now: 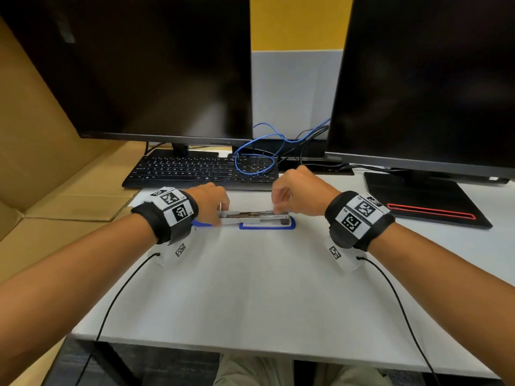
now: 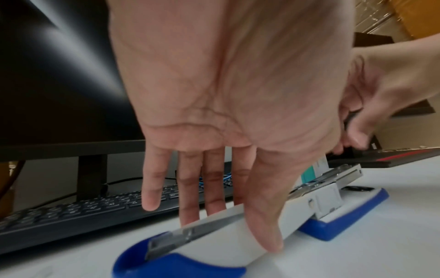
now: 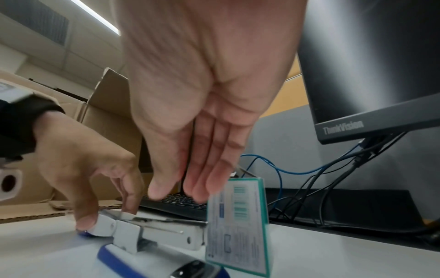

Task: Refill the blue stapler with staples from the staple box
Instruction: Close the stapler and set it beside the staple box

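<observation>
- Blue stapler [image 1: 262, 220] lying flat on the white desk [image 1: 250, 288], opened out full length, roughly mid-desk, just in front of the keyboard [image 1: 200, 172]; long axis running parallel to the near edge.
- Blue base [image 2: 342, 216] down on the desk; grey metal staple channel [image 2: 326, 180] exposed on top; white-and-blue top arm [image 2: 181, 250] folded back toward the desk's left side.
- Left hand [image 1: 210, 203] on the folded-back arm: thumb [image 2: 264, 222] on the near side, fingers [image 2: 190, 197] extended down behind the far side, slightly spread, little finger off the part. Holding it steady between thumb and fingers.
- Right hand [image 1: 296, 192] above the channel's right end; head view shows fingertips bunched low at the channel, as if pinching something small. Cannot tell whether staples are in the pinch: motion blur.
- Right wrist view: fingers [image 3: 209, 169] straight and pressed together, thumb [image 3: 161, 169] alongside, tips close above the channel [image 3: 166, 231].
- Staple box [image 3: 238, 225], white with teal border, standing upright on the desk just behind the stapler's right end, touching or nearly touching the channel tip; hidden behind the right hand in head view.
- Two dark monitors [image 1: 139, 65] along the desk's back edge, blue cable [image 1: 259, 151] looped between them and over the keyboard's right end.
- Black pad with red outline [image 1: 426, 204] at the desk's right side.
- Cardboard box [image 1: 41, 162] off the desk's left edge.
</observation>
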Motion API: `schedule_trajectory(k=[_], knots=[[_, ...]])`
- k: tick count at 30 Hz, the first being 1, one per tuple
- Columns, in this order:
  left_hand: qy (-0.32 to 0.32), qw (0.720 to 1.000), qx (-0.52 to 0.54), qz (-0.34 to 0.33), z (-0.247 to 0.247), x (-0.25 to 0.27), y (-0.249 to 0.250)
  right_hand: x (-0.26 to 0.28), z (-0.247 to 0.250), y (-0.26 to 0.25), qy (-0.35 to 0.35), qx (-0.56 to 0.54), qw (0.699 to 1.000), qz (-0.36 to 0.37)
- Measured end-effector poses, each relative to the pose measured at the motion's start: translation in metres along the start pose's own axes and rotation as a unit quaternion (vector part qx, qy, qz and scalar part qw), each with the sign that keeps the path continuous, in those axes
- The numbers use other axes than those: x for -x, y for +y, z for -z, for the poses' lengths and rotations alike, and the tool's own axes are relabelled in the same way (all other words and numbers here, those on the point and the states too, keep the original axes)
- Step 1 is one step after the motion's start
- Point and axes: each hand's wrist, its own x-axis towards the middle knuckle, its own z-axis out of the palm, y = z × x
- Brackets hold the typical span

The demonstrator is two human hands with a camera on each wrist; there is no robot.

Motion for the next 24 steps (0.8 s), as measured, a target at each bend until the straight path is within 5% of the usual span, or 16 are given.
schedule_trajectory(k=[9,24], knots=[[0.025,0.999,0.029,-0.038,0.006,0.005,0.0,0.001,-0.007,0.009,-0.043,0.084,0.995,-0.028],[0.189,0.963,0.182,-0.067,0.031,-0.005,0.021,0.007,-0.007,0.013,-0.036,0.039,0.997,-0.057]])
